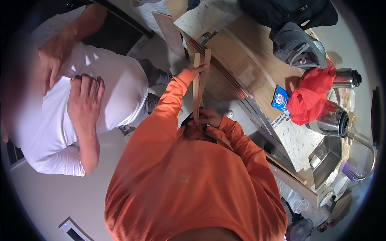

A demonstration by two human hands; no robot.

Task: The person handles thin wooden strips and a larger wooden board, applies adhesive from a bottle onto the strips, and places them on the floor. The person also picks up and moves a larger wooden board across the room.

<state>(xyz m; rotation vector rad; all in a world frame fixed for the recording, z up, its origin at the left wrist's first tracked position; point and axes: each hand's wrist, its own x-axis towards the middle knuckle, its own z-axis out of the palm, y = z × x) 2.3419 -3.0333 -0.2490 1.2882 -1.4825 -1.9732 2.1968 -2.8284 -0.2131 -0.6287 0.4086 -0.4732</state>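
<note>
Two long, thin, light wood-coloured strips (196, 89) run away from my body, side by side and slightly apart at their far ends. Toward that far end my left hand (197, 70) is closed around them, its arm stretched forward. Close to my waist, my right hand (210, 118) is closed on their near end, where a strip curves down against a dark item at my waist. Whether the two strips are one folded length I cannot tell. Part of the right hand's fingertips is hidden.
At the left stands a person in a white shirt (108, 84). On the right, a counter holds flat cardboard (233, 52), a red cloth bag (307, 98), a blue packet (280, 97), a glass jug (331, 120), a steel flask (345, 78) and a sink (327, 160). Boards lean along its front.
</note>
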